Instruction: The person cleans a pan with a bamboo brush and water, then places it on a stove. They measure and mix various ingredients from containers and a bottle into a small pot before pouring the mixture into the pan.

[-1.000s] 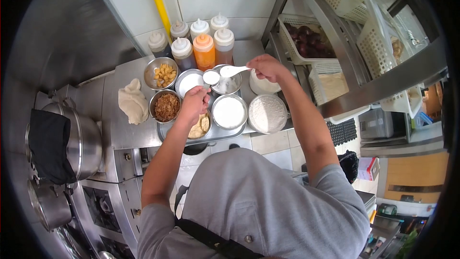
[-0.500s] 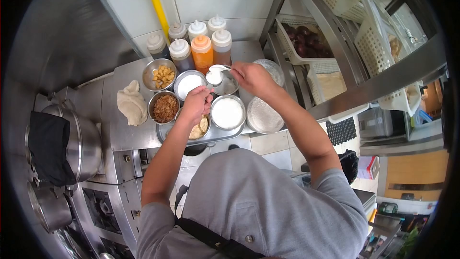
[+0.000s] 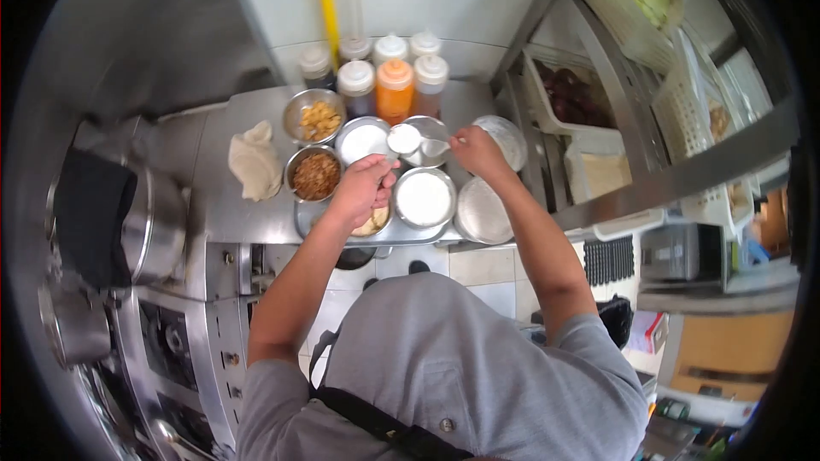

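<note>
My left hand (image 3: 366, 192) pinches the handle of a small measuring cup (image 3: 404, 139) filled with white powder. My right hand (image 3: 475, 152) grips a white spoon (image 3: 436, 148), its bowl just right of the cup. Both are over a metal bowl (image 3: 433, 128) at the back. Beside it on the left is a bowl of white powder (image 3: 362, 138), and another white-filled bowl (image 3: 425, 198) stands in front. Nearer my left hand are a bowl of brown crumbly food (image 3: 314, 175) and, partly hidden by the hand, some pale yellow food (image 3: 372, 222).
Squeeze bottles (image 3: 395, 90) stand at the back by the wall. A bowl of yellow chunks (image 3: 318, 119) and a cloth (image 3: 255, 162) lie left. Two round containers (image 3: 485, 210) (image 3: 504, 142) are at right, beside a metal rack (image 3: 628, 94) with baskets. A large pot (image 3: 158, 222) stands far left.
The view has shifted, so the counter appears further right. The spoon has moved from above the cup to its right side, and the cup's white contents now show fully.
</note>
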`<state>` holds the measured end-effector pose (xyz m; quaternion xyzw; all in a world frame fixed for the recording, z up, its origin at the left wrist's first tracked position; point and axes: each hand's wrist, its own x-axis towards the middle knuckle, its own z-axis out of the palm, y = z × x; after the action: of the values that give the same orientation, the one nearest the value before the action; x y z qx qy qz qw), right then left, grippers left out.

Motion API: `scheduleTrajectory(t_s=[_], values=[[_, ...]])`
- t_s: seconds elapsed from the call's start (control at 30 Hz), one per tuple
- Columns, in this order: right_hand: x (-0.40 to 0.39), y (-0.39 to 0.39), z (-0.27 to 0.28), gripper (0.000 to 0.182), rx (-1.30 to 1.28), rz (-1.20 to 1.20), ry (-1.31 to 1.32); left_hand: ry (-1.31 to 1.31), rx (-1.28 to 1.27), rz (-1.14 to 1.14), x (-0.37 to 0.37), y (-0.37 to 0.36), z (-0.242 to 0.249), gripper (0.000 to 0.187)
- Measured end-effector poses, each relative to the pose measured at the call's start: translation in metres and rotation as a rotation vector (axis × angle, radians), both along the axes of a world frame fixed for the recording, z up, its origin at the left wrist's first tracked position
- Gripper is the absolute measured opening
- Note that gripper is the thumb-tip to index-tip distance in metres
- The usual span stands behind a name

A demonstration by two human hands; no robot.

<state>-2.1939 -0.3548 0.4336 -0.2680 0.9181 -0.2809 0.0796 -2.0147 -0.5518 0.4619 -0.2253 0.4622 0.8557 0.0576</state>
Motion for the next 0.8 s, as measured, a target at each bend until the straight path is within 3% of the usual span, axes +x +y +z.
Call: scheduleTrajectory(t_s=[0.07,0.1,0.13,0.3,0.33,0.37,0.4,0.43,0.5,0.6,0.63,0.7,0.77,0.8], values=[[-0.012,0.002,-0.034,0.032,-0.058,0.017,0.106,0.059,-0.019,-0.029,0.019,-0.01,-0.005,0.02],[-0.008,0.001,-0.024,0.033,0.039,0.014,0.086,0.082,-0.097,-0.028,0.031,-0.014,-0.007,0.019],[-0.008,0.006,-0.036,0.034,-0.029,0.068,0.236,0.089,-0.069,0.017,0.047,-0.017,0.005,0.018],[-0.015,0.009,-0.042,0.029,-0.033,0.139,0.267,0.201,-0.045,0.158,0.144,-0.043,0.018,0.019],[-0.03,0.008,-0.053,0.03,-0.014,0.129,0.301,0.269,-0.174,0.189,0.164,-0.049,0.01,0.019],[-0.042,0.008,-0.05,0.037,0.027,0.153,0.152,0.225,-0.116,0.229,0.19,-0.053,0.021,0.018],[-0.041,0.004,-0.056,0.044,-0.133,0.154,0.278,0.218,-0.079,0.266,0.217,-0.058,0.024,0.019],[-0.033,-0.004,-0.04,0.049,0.003,0.084,0.361,0.211,-0.087,0.324,0.245,-0.06,0.023,0.019],[-0.012,-0.025,-0.016,0.047,-0.103,0.055,0.414,0.207,-0.114,0.438,0.301,-0.061,0.024,0.019],[0.03,-0.066,0.015,0.045,-0.172,0.207,0.468,0.21,-0.152,0.61,0.389,-0.051,0.023,0.018],[0.025,-0.084,0.001,0.042,-0.322,0.29,0.429,0.189,-0.152,0.695,0.42,-0.044,0.024,0.02],[0.085,-0.115,0.017,0.042,-0.327,0.398,0.426,0.168,-0.13,0.852,0.48,-0.026,0.023,0.02],[0.199,-0.128,0.06,0.041,-0.228,0.461,0.403,0.158,-0.085,1.0,0.538,-0.002,0.025,0.019],[0.217,-0.134,0.051,0.039,-0.223,0.537,0.392,0.142,-0.065,1.075,0.566,0.012,0.03,0.018]])
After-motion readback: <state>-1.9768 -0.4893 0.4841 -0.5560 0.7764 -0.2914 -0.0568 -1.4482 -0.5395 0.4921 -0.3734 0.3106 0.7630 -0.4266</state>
